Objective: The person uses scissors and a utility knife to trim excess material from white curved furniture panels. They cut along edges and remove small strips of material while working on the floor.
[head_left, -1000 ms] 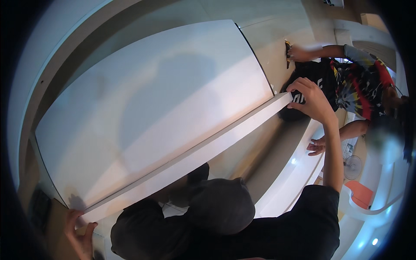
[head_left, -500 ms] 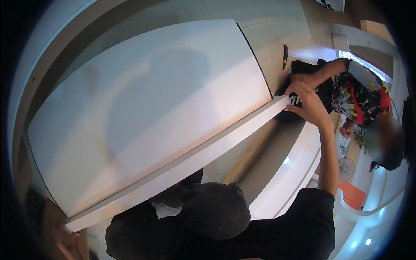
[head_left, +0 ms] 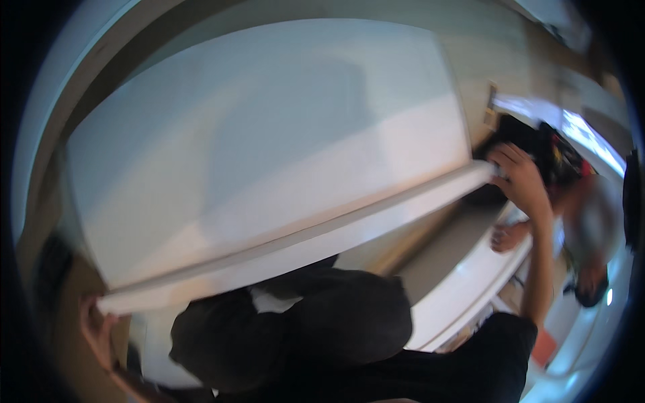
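A long, narrow white board lies along the near edge of a large flat white panel, just beyond my bent knees. My left hand holds the board's left end, thumb and fingers closed around it. At the far right end, my right hand grips the other tip with fingers curled over it. Shadows fall across the panel. The picture is blurred by motion, so I cannot tell whether the board touches the panel's edge all along.
A co-worker leans close on the right, one hand near my right forearm. A yellow and black utility knife lies on the floor beyond the panel's right edge. A white curved piece of furniture stands at my right.
My view has turned, so the panel and board appear less slanted and farther right. The co-worker has bent lower, toward my right arm. Both my hands still hold the board's ends.
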Tool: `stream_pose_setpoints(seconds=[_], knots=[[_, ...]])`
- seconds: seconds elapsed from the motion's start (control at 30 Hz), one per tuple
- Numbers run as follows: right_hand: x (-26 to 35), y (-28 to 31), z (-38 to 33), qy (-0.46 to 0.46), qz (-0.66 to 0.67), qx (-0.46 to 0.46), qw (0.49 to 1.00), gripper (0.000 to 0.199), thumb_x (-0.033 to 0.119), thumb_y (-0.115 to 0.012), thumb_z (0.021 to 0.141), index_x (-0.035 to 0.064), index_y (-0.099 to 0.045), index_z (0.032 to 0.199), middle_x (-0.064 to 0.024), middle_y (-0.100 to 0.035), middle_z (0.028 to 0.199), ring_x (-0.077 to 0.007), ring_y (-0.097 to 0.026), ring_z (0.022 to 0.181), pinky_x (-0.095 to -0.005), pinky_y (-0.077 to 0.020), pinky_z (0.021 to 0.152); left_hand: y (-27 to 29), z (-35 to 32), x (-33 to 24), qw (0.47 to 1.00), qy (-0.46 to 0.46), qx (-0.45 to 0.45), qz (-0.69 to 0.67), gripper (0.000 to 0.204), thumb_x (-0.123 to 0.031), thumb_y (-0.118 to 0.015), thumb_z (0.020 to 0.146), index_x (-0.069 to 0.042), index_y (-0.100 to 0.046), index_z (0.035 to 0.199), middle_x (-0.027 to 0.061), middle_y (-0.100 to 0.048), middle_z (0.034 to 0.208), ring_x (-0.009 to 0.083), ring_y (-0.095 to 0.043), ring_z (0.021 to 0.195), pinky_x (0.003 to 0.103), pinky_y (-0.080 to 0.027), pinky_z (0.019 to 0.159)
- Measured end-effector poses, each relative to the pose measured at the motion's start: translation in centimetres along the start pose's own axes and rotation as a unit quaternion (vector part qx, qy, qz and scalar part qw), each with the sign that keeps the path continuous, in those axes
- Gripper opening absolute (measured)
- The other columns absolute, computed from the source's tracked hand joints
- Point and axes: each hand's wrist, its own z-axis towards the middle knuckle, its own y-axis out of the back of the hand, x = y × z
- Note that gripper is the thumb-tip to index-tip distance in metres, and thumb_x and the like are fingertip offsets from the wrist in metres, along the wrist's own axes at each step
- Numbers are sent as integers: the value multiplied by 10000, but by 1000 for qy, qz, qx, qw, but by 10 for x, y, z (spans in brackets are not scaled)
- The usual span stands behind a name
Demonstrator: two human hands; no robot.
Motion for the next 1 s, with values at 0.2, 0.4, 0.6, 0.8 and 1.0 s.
stream_pose_setpoints(seconds=[0.2,0.4,0.6,0.8,1.0], knots=[[-19,-23,32,-52,-19,61,997,486,-81,-710,650,-32,-600,1120,-200,-599,1203,-421,-545,1178,-466,-453,998,-50,39,4,974,-37,-16,-225,506,-262,-878,734,-36,-627,1111,86,-639,1119,233,-598,1115,354,-435,1003],[-79,-67,56,-101,254,70,959,433,-89,-718,709,-21,-566,1108,-131,-559,1149,-284,-568,1109,-349,-449,926,-91,66,0,861,-68,-91,-495,422,-261,-816,839,-76,-575,1132,55,-561,1131,234,-529,1184,392,-385,1068],[-107,-170,19,-291,509,-216,781,312,289,-514,1055,-2,-562,1154,-53,-534,1169,-172,-511,1080,-301,-376,991,-112,67,-12,784,-44,-134,-605,284,-297,-694,931,-103,-545,1075,34,-498,1068,187,-466,1070,329,-340,1021],[-61,-220,35,-254,744,-340,516,446,380,-477,1049,33,-507,1327,-102,-553,1251,-244,-495,1254,-435,-349,1127,-129,62,-11,745,-64,-160,-644,230,-264,-670,946,-87,-552,1035,37,-504,1017,176,-472,1029,321,-344,1008],[-6,-214,76,-306,613,-523,507,343,337,-450,1051,22,-583,1034,-106,-622,969,-243,-588,998,-401,-471,956,-118,63,16,711,-3,-236,-662,205,-252,-566,1027,-57,-629,1028,82,-620,1099,215,-552,1110,426,-405,1058]])
